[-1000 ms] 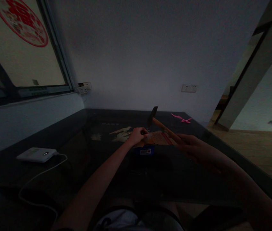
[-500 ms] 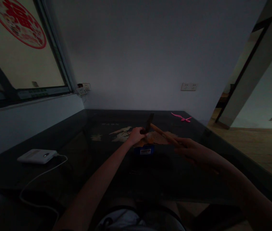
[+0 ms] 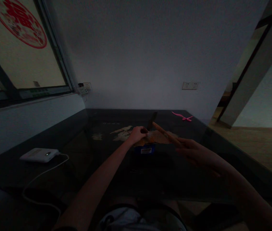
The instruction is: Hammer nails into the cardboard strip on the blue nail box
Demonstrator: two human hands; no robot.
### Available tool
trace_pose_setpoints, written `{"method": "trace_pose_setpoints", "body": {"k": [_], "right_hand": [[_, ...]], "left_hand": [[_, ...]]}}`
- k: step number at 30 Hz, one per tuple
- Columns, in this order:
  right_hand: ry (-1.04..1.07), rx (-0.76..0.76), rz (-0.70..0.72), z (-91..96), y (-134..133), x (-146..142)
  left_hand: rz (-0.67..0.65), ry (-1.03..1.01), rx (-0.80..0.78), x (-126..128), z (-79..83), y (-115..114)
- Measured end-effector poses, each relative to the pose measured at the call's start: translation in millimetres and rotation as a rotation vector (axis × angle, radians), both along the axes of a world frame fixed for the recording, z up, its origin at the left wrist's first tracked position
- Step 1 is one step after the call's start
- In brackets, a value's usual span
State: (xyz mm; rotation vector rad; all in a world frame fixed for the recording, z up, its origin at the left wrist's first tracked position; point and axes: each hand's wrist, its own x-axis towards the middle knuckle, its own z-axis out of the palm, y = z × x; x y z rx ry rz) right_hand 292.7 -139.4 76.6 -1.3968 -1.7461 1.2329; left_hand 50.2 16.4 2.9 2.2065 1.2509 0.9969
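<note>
Your right hand (image 3: 193, 150) was wrapped around the wooden handle of the hammer (image 3: 165, 132), its head raised just beyond your left hand (image 3: 138, 134). Your left fingers were curled at the left end of the cardboard (image 3: 160, 138); whether they pinched anything could not be made out. The cardboard lay over a blue box (image 3: 146, 149) on the dark table (image 3: 97, 117). A white power bank (image 3: 39, 155) lay well apart on the left.

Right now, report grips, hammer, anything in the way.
Right grip: closed on hammer. Left grip: at cardboard, hold unclear. Left fingers look close to hammer's head, possibly in the way.
</note>
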Motion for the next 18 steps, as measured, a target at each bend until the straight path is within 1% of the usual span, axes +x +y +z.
{"method": "trace_pose_setpoints", "body": {"k": [3,7,9,11,13,15,17,18], "right_hand": [[0.125,0.004,-0.023,-16.5,-2.8,2.2],[0.43,0.005,-0.085,-59.7,1.5,-0.5],[0.59,0.006,-0.097,-80.6,6.9,-2.6],[0.717,0.008,-0.12,-93.7,11.0,-3.7],[0.81,0.01,-0.134,-97.6,11.8,-3.7],[0.861,0.012,-0.135,-95.5,9.7,-3.5],[0.877,0.014,-0.134,-92.0,6.6,-4.2],[0.879,0.013,-0.129,-90.8,5.3,-5.1]], "left_hand": [[-0.029,-0.03,-0.006,1.3,2.0,-1.1],[-0.114,-0.061,0.007,1.3,5.8,-2.0],[-0.146,-0.068,0.038,-2.7,12.0,-5.6],[-0.128,-0.087,0.129,-10.5,21.8,-15.1],[-0.049,-0.117,0.274,-21.3,31.9,-32.0],[0.06,-0.148,0.386,-33.3,36.4,-54.0],[0.136,-0.132,0.42,-45.1,30.4,-76.6],[0.132,-0.106,0.419,-50.8,23.1,-86.4]]}}
